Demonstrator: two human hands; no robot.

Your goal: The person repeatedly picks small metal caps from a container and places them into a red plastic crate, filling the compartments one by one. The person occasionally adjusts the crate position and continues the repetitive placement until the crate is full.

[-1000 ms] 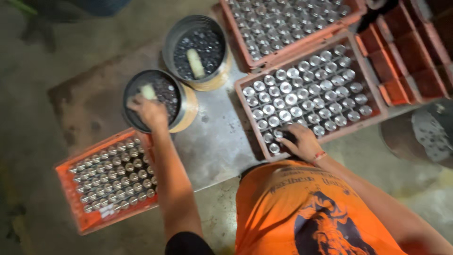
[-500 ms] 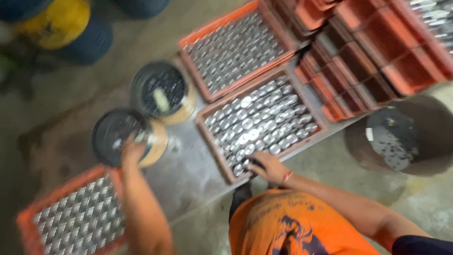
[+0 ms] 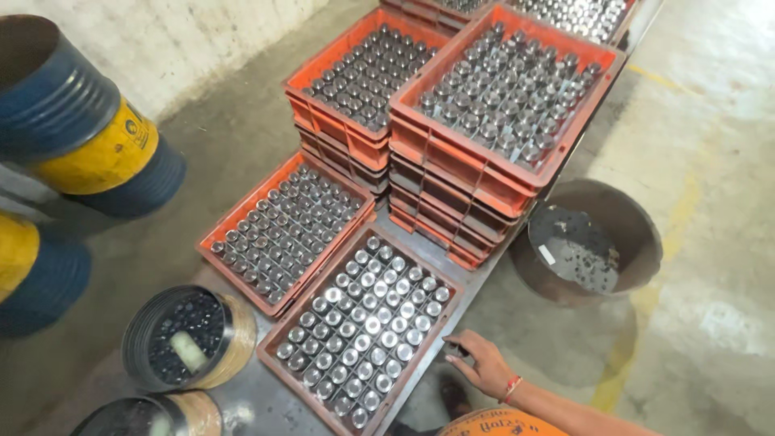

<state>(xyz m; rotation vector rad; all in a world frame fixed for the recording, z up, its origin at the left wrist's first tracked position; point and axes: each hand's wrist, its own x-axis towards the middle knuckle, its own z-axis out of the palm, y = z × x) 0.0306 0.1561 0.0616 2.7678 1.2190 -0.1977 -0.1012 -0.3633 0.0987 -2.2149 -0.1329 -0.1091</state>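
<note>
My right hand (image 3: 484, 365) reaches in from the bottom edge, with a red thread band at the wrist. Its fingertips sit against the near right rim of an orange crate (image 3: 428, 347). Shiny upright metal cylinders (image 3: 367, 323) fill that crate in rows. A small dark bit shows at the fingertips; whether the hand holds it is unclear. My left hand is out of view. My orange shirt shows at the bottom edge.
A second orange crate (image 3: 250, 199) of cylinders lies beside the first. Behind them stand two stacks of crates (image 3: 452, 173). Two round tins (image 3: 137, 339) (image 3: 145, 416) of dark parts sit at left, a rusty round pan (image 3: 638, 234) at right, and blue-and-yellow drums (image 3: 81, 129) by the wall.
The view has swung up and left. My left hand, which was over a round tin, has left the frame. My right hand stays at the crate's near rim.
</note>
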